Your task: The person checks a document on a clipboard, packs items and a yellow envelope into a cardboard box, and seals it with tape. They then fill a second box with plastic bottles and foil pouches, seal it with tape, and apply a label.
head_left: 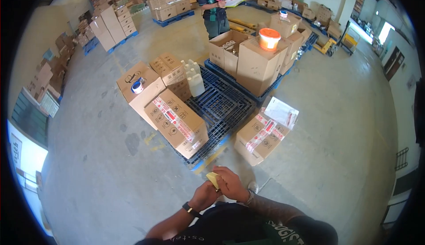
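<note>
My left hand [205, 195] and my right hand [233, 185] meet in front of my body, both closed round a small pale-yellow object [213, 180]. Part of it is covered by my fingers, and I cannot make out its kind. Beyond my hands, a carton with red-and-white tape [177, 120] sits on a dark blue plastic pallet [223, 97]. To the right, another taped carton [261, 139] stands on the floor with white papers [281, 112] on top.
Tape rolls lie on a carton [138, 86] at the left. White jugs [195, 81] stand on the pallet. Behind are an open carton [228, 48], an orange-and-white bucket [269, 39] and a person [213, 6] holding papers. A yellow pallet jack [325, 47] is at right.
</note>
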Demonstrator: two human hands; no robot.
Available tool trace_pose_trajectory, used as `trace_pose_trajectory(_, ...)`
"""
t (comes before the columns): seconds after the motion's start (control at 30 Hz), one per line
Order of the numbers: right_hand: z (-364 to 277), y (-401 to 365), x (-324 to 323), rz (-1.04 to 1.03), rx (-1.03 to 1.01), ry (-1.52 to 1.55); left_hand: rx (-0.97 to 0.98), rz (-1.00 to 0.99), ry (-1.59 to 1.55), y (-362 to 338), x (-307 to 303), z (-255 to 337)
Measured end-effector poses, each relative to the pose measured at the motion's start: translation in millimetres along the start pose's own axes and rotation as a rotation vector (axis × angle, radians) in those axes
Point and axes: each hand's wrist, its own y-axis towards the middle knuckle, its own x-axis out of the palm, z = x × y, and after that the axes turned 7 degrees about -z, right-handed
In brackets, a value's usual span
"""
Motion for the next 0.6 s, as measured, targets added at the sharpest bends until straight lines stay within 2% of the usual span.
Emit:
trace_pose_trajectory(0.03, 5.0, -13.1, -22.5, 0.072, 0.023, -0.056, -0.05, -0.012, 0.079, 11.1, 8.0, -10.7)
trace_pose_trajectory(0.1, 21.8, -47.9, -67.8, 0.223, 0.071, -0.158, -0.264, 0.048, 0.512, 49.4, 26.9, -37.4)
trace_pose_trajectory(0.13, 33.6, -71.9, -112.3, 0.298, 0.079, -0.211, -0.358, 0.08, 0.734, 84.1, 48.2, -61.7)
trace_pose_trajectory(0.17, 36.5, -89.6, -140.7, 0.341, 0.134, -0.121, -0.416, 0.078, 0.848, 101.8, 67.4, -72.6)
trace_pose_trajectory(0.27, 68.3, -166.5, -226.6, 0.535, 0.248, -0.013, -0.273, -0.127, 1.313, 162.2, 61.0, -131.0)
trace_pose_trajectory(0.3, 70.3, -188.1, -254.9, 0.612, 0.294, -0.001, -0.284, -0.116, 1.408, 173.1, 77.6, -137.6)
trace_pose_trajectory(0.33, 69.7, -208.8, -284.6, 0.69, 0.343, 0.01, -0.288, -0.122, 1.482, 184.3, 69.4, -152.7)
trace_pose_trajectory(0.4, 89.3, -251.4, -340.7, 0.759, 0.43, 0.114, -0.281, -0.136, 1.62, 210.0, 10.3, -188.0)
trace_pose_trajectory(0.47, 82.8, -266.4, -385.1, 0.774, 0.521, -0.094, -0.256, 0.061, 1.538, 206.1, -60.0, -221.3)
trace_pose_trajectory(0.53, 67.4, -261.2, -415.9, 0.803, 0.549, -0.225, -0.449, -0.004, 1.911, 188.0, -134.7, -234.9)
trace_pose_trajectory(0.57, 77.9, -262.0, -430.5, 0.802, 0.526, -0.262, -0.732, 0.214, 1.744, 172.1, -135.8, -231.4)
trace_pose_trajectory(0.6, 92.6, -264.3, -445.1, 0.8, 0.501, -0.296, -0.729, 0.242, 1.797, 151.5, -142.4, -230.0)
